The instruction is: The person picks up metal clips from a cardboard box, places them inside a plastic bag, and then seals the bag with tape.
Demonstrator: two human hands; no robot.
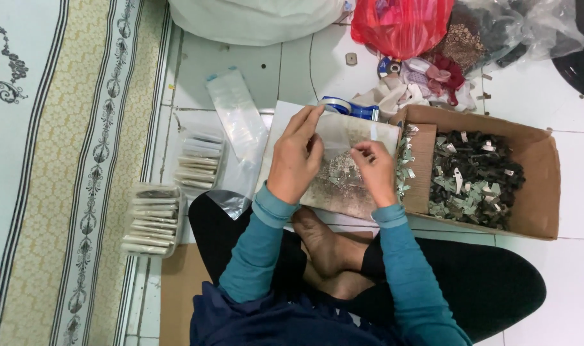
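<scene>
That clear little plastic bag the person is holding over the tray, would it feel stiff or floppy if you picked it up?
Probably floppy: the clear bag looks thin and see-through, pinched between the left hand and right hand. Likely very light, and perhaps slippery, since the spare bags on the floor look glossy.

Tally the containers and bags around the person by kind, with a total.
Cardboard box of small dark and silvery parts: 1
Red plastic bag: 1
White sack: 1
Clear plastic bags of stacked packets: 2, one and one
Empty clear sleeve: 1
Total: 6
The left hand and right hand hold a small clear bag, not counted.
</scene>
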